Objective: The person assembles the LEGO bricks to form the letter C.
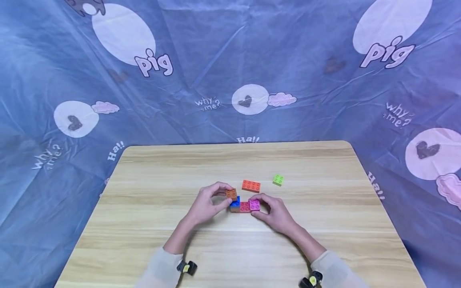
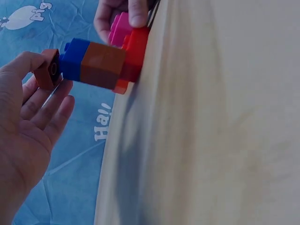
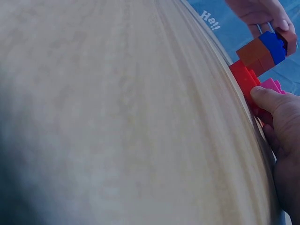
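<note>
Between thumb and fingers, my left hand (image 1: 207, 204) pinches a small brown toy building brick (image 1: 231, 194), tilted, right at the studs of a blue brick (image 2: 76, 59). Its hollow underside faces those studs in the left wrist view. Under the blue brick sits another brown brick (image 2: 102, 64), stacked on one end of a long red brick (image 1: 244, 207). A pink brick (image 1: 254, 205) stands on the other end of the red one. My right hand (image 1: 276, 214) grips that end, thumb on the near side and fingers on the far side.
Behind the stack lie a loose orange-red brick (image 1: 251, 186) and a small lime green brick (image 1: 278, 180). All stand on a wood-grain table (image 1: 158, 168). A blue printed cloth (image 1: 201, 80) hangs behind and at both sides of the table.
</note>
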### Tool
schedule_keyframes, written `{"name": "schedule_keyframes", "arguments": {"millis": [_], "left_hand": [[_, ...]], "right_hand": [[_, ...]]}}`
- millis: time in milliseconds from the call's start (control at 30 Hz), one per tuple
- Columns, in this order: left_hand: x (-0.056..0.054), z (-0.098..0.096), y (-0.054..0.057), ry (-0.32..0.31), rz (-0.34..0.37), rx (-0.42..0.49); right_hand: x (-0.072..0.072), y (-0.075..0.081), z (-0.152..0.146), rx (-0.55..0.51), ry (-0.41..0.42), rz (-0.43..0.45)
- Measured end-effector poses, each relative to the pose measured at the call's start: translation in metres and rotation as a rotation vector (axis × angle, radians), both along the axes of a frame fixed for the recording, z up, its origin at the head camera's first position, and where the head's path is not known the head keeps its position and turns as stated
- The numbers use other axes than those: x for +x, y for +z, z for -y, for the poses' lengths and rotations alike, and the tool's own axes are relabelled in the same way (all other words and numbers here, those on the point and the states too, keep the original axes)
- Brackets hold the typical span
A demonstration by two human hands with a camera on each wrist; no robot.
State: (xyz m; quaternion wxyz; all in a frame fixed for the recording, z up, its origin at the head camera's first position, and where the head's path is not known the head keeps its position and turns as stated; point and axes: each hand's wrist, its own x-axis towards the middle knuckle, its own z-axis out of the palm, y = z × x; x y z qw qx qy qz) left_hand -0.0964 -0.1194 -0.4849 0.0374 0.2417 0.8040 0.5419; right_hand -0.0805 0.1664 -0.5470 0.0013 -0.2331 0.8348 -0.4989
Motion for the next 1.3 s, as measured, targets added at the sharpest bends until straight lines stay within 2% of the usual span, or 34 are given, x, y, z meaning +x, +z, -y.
{"name": "schedule_keyframes", "arguments": {"millis": [200,467,700,800,967,1067,1300], "left_hand": [[0.008,-0.003,-0.009,-0.016,-0.027,0.026],[0.012,-0.005,-0.012,-0.026,-0.073,0.013],[0.014,-0.009,-0.020,-0.023,-0.144,0.061],[0.015,-0.012,-0.023,-0.016,-0.106,0.076],[0.018,-0.016,-0.024,0.004,-0.004,0.101],[0.019,-0.018,-0.026,0.017,0.018,0.116],[0.021,-0.019,-0.029,0.007,0.051,0.165]], "right_hand": [[-0.001,0.000,0.001,-0.010,0.011,-0.017],[0.000,-0.001,0.002,-0.020,0.013,-0.023],[0.001,-0.002,0.001,-0.015,0.012,-0.041],[0.001,-0.002,0.001,-0.013,0.012,-0.041],[0.002,-0.003,0.001,-0.017,0.011,-0.043],[0.003,-0.003,0.001,-0.018,0.012,-0.046],[0.004,-0.005,0.001,-0.014,0.011,-0.042]]}}
